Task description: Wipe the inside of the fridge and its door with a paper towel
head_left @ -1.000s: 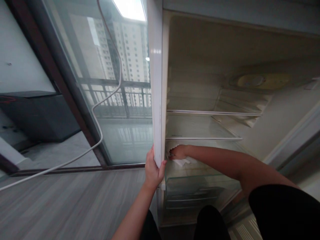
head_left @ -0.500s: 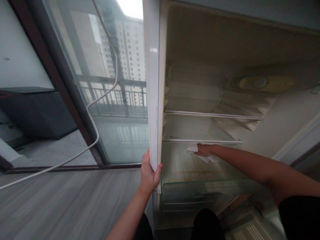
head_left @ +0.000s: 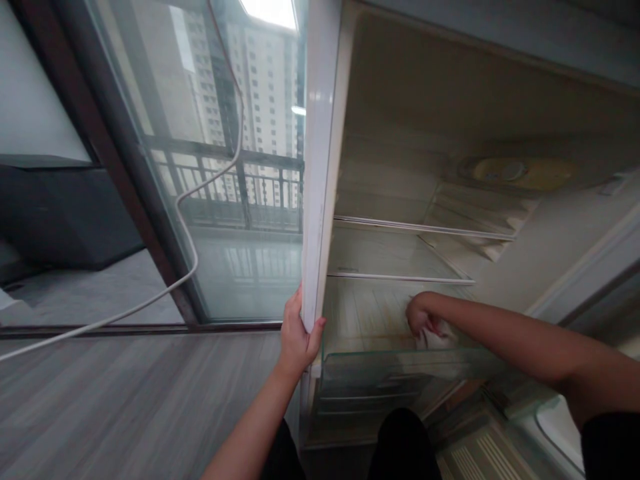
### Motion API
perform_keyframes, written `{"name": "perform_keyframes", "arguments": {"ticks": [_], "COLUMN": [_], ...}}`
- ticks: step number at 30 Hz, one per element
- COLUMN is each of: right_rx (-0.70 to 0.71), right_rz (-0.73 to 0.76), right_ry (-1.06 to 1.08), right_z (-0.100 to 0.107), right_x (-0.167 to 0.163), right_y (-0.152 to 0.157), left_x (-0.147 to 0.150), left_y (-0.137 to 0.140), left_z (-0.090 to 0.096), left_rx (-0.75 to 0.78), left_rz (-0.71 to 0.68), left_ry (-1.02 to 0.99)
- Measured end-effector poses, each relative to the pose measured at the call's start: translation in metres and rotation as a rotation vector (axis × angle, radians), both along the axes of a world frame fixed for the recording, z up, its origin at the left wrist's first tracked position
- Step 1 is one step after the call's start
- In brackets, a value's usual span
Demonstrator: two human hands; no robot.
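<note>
An open refrigerator (head_left: 323,153) fills the right of the view. My left hand (head_left: 299,333) is closed around the front edge of its left side wall. Inside the lower compartment, my right hand (head_left: 419,315) is bent downward, holding a crumpled white cloth (head_left: 434,339) under its fingers. The cloth lies close behind the top edge of a clear drawer (head_left: 380,370), partly hidden by the hand. Above the hand runs a glass shelf (head_left: 395,257) with a pale front trim, and a higher shelf (head_left: 425,229) sits over it.
A yellowed dial housing (head_left: 520,172) projects inside the refrigerator. Left of it, a white cable (head_left: 187,247) hangs across a glass sliding door (head_left: 250,280) with a dark frame. Grey wood-look flooring (head_left: 150,407) spreads below. A slatted panel (head_left: 480,453) lies at the lower right.
My right hand has moved right and nearer to me with the cloth, its wrist now bent down. My left hand keeps its grip on the refrigerator edge. The view has shifted slightly.
</note>
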State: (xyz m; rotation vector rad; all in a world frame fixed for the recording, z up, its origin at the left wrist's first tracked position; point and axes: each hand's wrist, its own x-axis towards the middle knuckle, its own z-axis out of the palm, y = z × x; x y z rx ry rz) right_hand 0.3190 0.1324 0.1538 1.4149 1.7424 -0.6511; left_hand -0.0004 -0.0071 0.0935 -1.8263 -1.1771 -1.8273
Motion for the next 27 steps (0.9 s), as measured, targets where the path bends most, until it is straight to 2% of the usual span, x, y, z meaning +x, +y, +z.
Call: {"name": "perform_keyframes", "arguments": {"ticks": [2,5,9,12,17,20,23,27], "right_rx": [-0.194,-0.452,-0.631,-0.708,-0.679,-0.627,-0.609,-0.545], "right_rz": [0.002,0.065,0.145,0.167,0.333,0.407,0.334,0.147], "right_ry": [-0.031,0.171,0.317,0.439,0.564,0.547,0.518,0.453], "right_z": [-0.003,0.0,0.005,0.004,-0.007,-0.013,-0.013,-0.002], "right_x": [-0.023,-0.055,-0.089,-0.116,-0.162,-0.168,-0.149,-0.098], "right_y": [-0.007,-0.021,-0.037,-0.044,-0.052,-0.056,-0.058,-0.053], "left_x": [0.0,-0.001,0.0,0.0,-0.001,-0.001,-0.002,-0.002], "left_y": [0.0,0.001,0.001,0.001,0.001,0.001,0.001,0.0], "left_z": [0.0,-0.001,-0.002,-0.001,-0.002,-0.003,-0.003,-0.002], "left_rx": [-0.005,-0.007,-0.015,-0.019,-0.012,-0.016,-0.013,-0.005], "left_rz": [0.0,-0.001,-0.006,-0.005,-0.006,0.004,0.011,0.003], "left_ry": [0.003,0.005,-0.002,-0.002,0.001,0.005,0.004,0.002]}}
